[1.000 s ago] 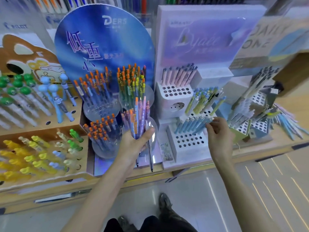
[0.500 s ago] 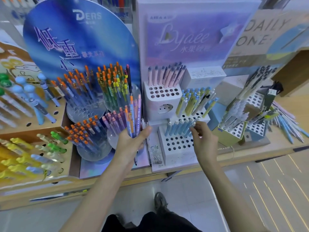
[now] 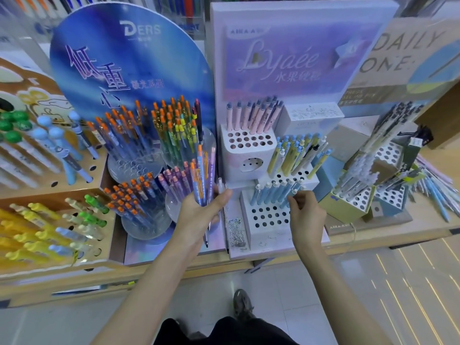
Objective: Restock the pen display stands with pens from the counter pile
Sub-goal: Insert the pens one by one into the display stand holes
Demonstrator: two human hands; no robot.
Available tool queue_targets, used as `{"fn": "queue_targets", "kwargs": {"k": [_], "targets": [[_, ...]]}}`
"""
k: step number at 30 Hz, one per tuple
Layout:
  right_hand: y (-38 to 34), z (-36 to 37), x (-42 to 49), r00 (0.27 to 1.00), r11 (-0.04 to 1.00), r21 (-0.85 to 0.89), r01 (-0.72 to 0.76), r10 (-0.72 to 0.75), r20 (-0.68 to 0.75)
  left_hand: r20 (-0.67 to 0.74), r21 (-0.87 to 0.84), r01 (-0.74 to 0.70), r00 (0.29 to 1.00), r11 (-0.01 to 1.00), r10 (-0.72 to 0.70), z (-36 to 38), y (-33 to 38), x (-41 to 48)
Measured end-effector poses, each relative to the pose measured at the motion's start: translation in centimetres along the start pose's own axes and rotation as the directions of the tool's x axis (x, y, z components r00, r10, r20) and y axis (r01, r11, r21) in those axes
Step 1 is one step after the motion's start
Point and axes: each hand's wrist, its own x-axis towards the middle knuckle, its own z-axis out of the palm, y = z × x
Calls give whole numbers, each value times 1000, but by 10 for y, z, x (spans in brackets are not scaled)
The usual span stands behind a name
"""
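Note:
My left hand (image 3: 199, 217) is shut on a bunch of pens (image 3: 202, 175), orange, blue and purple, held upright in front of the clear round cups (image 3: 149, 225) of the blue stand. My right hand (image 3: 305, 211) pinches the top of a light blue pen (image 3: 290, 194) standing in the lower block of the white stepped stand (image 3: 267, 220). Several holes in that block show no pens. A loose pile of pens (image 3: 435, 192) lies on the counter at the far right.
A wooden pegboard stand (image 3: 53, 195) with yellow, green and blue pens fills the left. A beige holder block (image 3: 351, 202) with grey pens sits right of the white stand. The counter edge (image 3: 273, 261) runs just below my hands; tiled floor and my shoe are beneath.
The view has shifted and moved closer. My right hand has moved a little left along the lower row of blue pens. My left hand keeps its bunch.

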Motion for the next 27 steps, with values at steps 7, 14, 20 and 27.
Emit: {"fn": "queue_targets", "kwargs": {"k": [7,14,20,27], "targets": [[-22,-10,-25,998,995,-73,62,-61,22,12,20,5,1000,1000,-5,-5,6,-1],[-96,-3,-61,728,944,329,15,-236,644,-24,44,-56,998,997,58,-9,19,-4],[-118,7,-63,741,919,395,13,-274,613,-9,55,-91,996,994,92,-14,33,-7],[-109,-6,-56,840,918,393,-41,-181,511,-11,83,-70,997,994,71,-17,30,-7]]}}
